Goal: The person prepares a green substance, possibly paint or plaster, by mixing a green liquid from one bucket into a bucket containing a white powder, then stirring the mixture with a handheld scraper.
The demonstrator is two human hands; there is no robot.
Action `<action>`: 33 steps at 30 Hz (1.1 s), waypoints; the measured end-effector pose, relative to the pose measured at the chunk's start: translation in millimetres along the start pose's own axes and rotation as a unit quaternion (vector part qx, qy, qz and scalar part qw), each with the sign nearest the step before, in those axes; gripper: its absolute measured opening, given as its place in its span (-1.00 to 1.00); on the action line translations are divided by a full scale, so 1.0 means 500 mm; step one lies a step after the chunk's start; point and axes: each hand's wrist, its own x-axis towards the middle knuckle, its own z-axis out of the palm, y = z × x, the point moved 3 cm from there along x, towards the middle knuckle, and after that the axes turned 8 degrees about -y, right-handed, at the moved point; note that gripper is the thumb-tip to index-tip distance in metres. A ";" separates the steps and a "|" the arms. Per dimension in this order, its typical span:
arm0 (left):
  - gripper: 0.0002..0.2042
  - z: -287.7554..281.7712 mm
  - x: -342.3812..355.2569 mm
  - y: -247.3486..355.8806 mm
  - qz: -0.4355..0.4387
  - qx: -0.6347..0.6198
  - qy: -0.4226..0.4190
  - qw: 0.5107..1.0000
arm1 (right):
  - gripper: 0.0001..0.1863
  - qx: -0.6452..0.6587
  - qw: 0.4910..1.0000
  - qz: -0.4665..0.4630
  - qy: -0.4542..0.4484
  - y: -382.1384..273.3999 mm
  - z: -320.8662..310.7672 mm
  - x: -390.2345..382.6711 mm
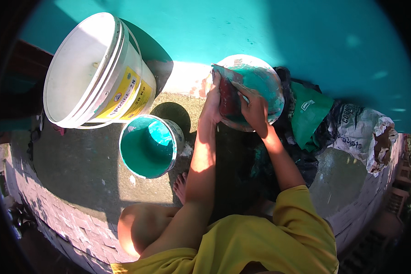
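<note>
My left hand (212,104) is closed round the left edge of a flat, reddish-brown slab-like piece (229,97), its thumb lying along the edge. The piece is held tilted over the left side of a round white basin (275,98) smeared with teal paint. My right hand (255,108) bends over the piece's right side with its fingers curled. A small pale bit shows between its thumb and fingers, too little to name. Left of my left forearm stands a small bucket (147,171) coated inside with teal paint.
A large white bucket (84,64) with a yellow label leans open at left. The teal wall (205,32) rises behind. Black plastic and a green sheet (308,112) lie right of the basin, beside a crumpled white sack (356,137). My bare foot (180,186) is near the small bucket.
</note>
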 end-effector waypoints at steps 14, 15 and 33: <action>-0.35 -0.029 0.019 -0.001 0.016 0.010 -0.051 0.998 | -0.62 -0.007 1.000 -0.021 0.022 -0.022 0.018 -0.007; -0.35 -0.020 0.017 0.001 0.016 0.016 -0.046 0.999 | -0.62 -0.008 1.000 0.008 0.007 -0.008 0.017 0.002; -0.21 -0.048 0.040 -0.013 0.016 0.045 -0.009 0.999 | -0.69 -0.070 0.966 0.245 -0.047 0.253 0.019 0.061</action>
